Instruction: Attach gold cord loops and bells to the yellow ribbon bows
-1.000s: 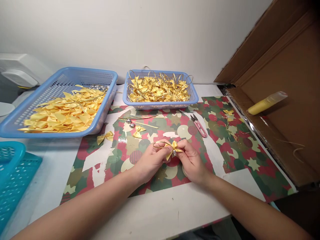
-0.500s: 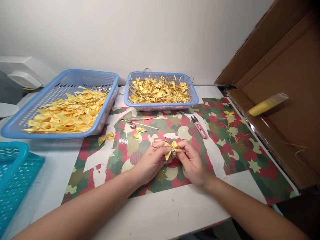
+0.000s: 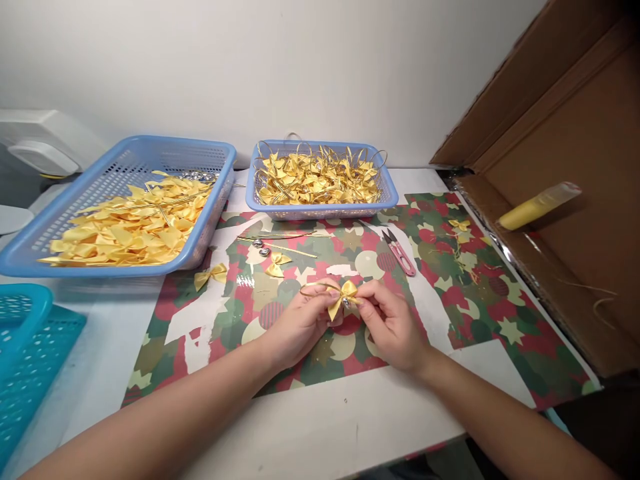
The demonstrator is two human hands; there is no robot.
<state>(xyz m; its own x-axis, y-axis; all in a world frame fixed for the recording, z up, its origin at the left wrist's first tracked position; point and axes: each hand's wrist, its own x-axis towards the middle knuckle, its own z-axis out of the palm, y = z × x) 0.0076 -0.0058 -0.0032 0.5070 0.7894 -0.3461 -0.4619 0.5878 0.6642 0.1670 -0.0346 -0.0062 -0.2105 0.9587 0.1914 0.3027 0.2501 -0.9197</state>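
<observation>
A yellow ribbon bow (image 3: 349,288) with a silver bell (image 3: 346,303) at its middle is held over the patterned sheet. My left hand (image 3: 307,323) pinches the bow's left side between thumb and fingers, and a loop of gold cord (image 3: 311,286) sticks out above it. My right hand (image 3: 393,327) is closed at the bow's right side, thumb and forefinger pinching its edge; the exact part gripped is hidden. Beyond my hands lie a loose yellow bow (image 3: 278,264), two silver bells (image 3: 263,252) and several gold cords (image 3: 295,247). Another bow (image 3: 211,276) lies further left.
Pink thread snips (image 3: 400,253) lie right of centre. A blue basket (image 3: 190,259) of yellow bows and bells stands at left, another blue basket (image 3: 320,215) of corded bows at the back. A teal basket (image 3: 45,373) is at near left. Cardboard (image 3: 560,133) stands at right.
My right hand has shifted slightly right, away from the bow's middle. The bow has turned a little between my fingers, and my left hand keeps its pinch.
</observation>
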